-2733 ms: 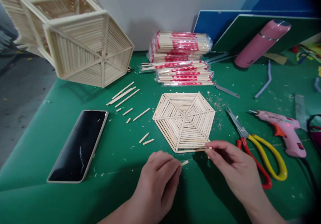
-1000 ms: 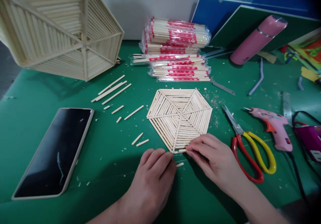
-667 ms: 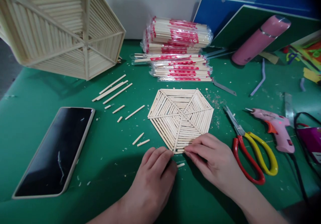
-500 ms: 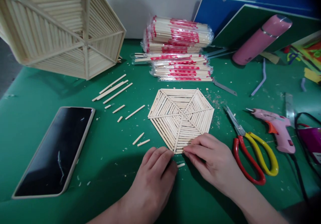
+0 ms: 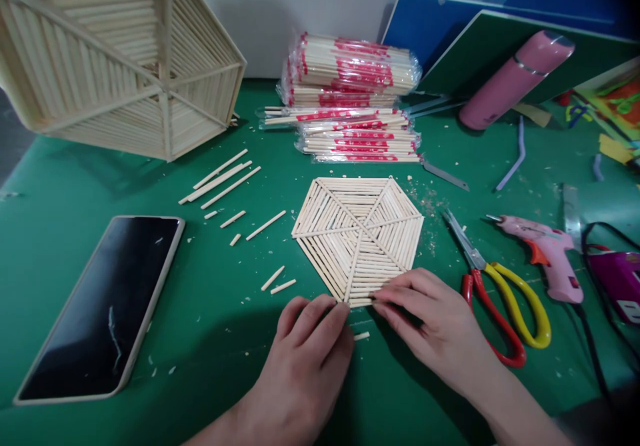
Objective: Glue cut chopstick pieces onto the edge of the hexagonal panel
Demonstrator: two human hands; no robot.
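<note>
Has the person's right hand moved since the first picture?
Yes. Judged against the scissors, the right hand has moved left: its fingertips are farther from them, along the lower edge of the stick panel.

Green table (image 5: 215, 306) is carrying loads of stuff. Phone (image 5: 103, 306) is lying over on left, loose sticks (image 5: 266, 225) are lying scattered, mostly between it and flat stick panel (image 5: 357, 227). Chopstick packs (image 5: 355, 73) are sitting heaped behind panel. Scissors (image 5: 479, 261) are sitting right of panel, glue gun (image 5: 556, 241) is resting near them. Pink bottle (image 5: 507, 89) is chilling at back right. Crumbs (image 5: 431, 201) are dotting table.
</note>
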